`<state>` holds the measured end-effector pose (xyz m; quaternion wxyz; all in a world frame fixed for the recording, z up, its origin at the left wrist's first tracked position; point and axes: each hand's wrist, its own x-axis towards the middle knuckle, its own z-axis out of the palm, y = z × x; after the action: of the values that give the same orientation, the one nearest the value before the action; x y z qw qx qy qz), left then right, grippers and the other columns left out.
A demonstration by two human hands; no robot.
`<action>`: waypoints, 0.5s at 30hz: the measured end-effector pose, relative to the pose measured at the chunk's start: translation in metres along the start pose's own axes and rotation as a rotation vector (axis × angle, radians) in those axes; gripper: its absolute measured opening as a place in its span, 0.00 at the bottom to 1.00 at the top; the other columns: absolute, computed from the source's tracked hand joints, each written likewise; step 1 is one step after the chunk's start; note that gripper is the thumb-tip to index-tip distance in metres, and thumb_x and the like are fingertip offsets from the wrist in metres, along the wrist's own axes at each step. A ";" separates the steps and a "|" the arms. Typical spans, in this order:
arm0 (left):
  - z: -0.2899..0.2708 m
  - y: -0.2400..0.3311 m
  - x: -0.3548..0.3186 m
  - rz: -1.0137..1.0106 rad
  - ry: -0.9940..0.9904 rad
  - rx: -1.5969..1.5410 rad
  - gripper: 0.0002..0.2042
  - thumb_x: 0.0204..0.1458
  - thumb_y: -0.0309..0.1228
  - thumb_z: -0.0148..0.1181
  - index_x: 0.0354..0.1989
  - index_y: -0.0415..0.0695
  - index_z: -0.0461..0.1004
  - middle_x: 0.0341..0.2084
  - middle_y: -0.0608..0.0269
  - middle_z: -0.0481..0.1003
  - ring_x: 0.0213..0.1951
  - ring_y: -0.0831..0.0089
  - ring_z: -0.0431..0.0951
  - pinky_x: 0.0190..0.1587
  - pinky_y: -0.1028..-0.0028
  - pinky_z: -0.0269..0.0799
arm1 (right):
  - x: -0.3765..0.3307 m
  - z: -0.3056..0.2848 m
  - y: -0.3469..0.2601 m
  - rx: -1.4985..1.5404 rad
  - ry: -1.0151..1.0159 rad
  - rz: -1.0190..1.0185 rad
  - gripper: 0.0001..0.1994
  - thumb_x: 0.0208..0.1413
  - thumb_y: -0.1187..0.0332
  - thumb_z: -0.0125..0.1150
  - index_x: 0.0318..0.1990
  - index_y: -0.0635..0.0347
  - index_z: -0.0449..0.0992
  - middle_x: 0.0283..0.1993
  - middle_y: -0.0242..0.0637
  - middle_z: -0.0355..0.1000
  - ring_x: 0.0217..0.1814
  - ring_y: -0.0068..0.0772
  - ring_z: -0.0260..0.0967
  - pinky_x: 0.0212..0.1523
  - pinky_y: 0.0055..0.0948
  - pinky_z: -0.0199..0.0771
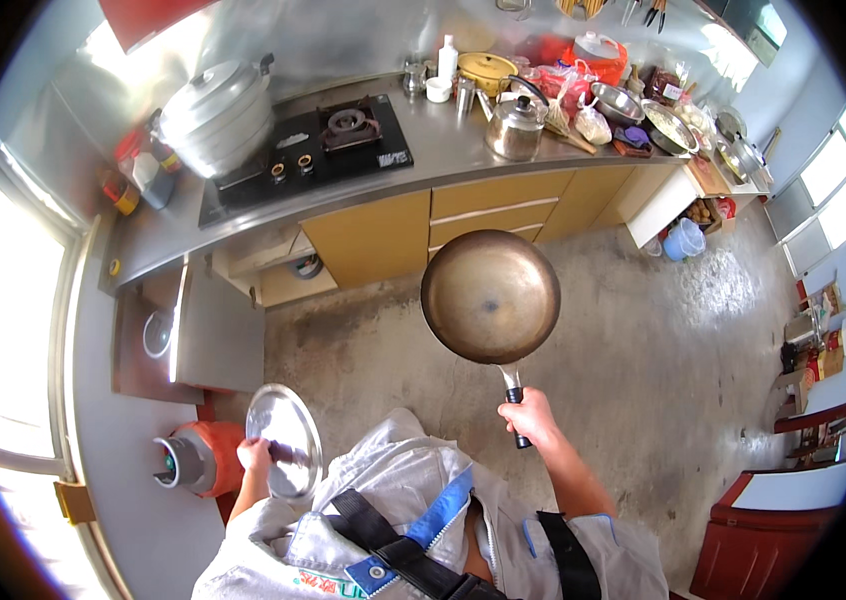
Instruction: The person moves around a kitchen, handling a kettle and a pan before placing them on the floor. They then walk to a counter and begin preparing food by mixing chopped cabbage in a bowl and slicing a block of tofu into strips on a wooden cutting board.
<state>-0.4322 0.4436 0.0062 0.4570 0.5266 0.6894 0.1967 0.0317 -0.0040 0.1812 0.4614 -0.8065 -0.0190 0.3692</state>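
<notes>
My right hand (pixel 531 416) is wrapped around the black handle of a brown, worn frying pan (pixel 491 298). The pan is held out in front of me above the floor, and its inside shows with nothing in it. At the left, my left hand (pixel 254 456) is closed on a round, shiny metal pot lid (pixel 288 435). The lid is tilted nearly upright beside my body, apart from the pan. My fingers partly hide where they grip the lid.
Ahead runs a steel counter with a black gas stove (pixel 313 145), a large pot (pixel 218 115), a kettle (pixel 516 128) and several bowls and bags. A cabinet door (pixel 218 325) hangs open at left. An orange gas cylinder (pixel 213 458) stands by the wall; a blue bucket (pixel 684 240) sits far right.
</notes>
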 end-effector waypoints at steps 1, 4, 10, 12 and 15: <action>0.008 -0.001 -0.005 -0.048 0.036 0.055 0.06 0.46 0.22 0.63 0.32 0.37 0.82 0.20 0.59 0.78 0.16 0.69 0.76 0.17 0.67 0.74 | 0.014 -0.003 -0.011 0.021 0.001 -0.006 0.08 0.48 0.74 0.66 0.25 0.62 0.71 0.20 0.33 0.71 0.17 0.25 0.69 0.19 0.29 0.69; 0.030 -0.021 0.014 -0.172 0.115 0.114 0.06 0.45 0.22 0.65 0.32 0.36 0.81 0.23 0.56 0.79 0.20 0.67 0.79 0.20 0.65 0.76 | 0.060 -0.009 -0.068 0.053 -0.046 -0.053 0.08 0.49 0.74 0.66 0.26 0.61 0.71 0.21 0.32 0.71 0.17 0.25 0.68 0.19 0.29 0.69; 0.092 0.032 0.054 -0.130 0.118 0.241 0.14 0.41 0.29 0.69 0.37 0.38 0.82 0.31 0.54 0.82 0.35 0.64 0.84 0.41 0.65 0.80 | 0.165 0.002 -0.197 0.005 -0.222 -0.157 0.05 0.50 0.75 0.66 0.28 0.62 0.75 0.21 0.32 0.72 0.17 0.25 0.69 0.20 0.30 0.70; 0.097 0.047 0.053 0.023 0.146 0.210 0.14 0.41 0.30 0.68 0.37 0.37 0.81 0.31 0.56 0.82 0.34 0.65 0.83 0.43 0.68 0.79 | 0.199 0.020 -0.252 -0.021 -0.275 -0.192 0.04 0.50 0.75 0.66 0.29 0.62 0.75 0.21 0.32 0.72 0.17 0.26 0.69 0.20 0.29 0.70; 0.115 0.105 0.025 0.055 0.171 -0.075 0.13 0.43 0.26 0.67 0.38 0.34 0.79 0.28 0.58 0.80 0.31 0.71 0.80 0.36 0.71 0.79 | 0.264 0.045 -0.327 0.013 -0.325 -0.259 0.05 0.49 0.75 0.66 0.27 0.64 0.75 0.21 0.35 0.72 0.16 0.27 0.69 0.20 0.30 0.71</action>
<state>-0.2788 0.4811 0.0165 0.4104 0.5091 0.7032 0.2793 0.2977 0.3146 0.2630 0.5012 -0.7240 -0.1943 0.4324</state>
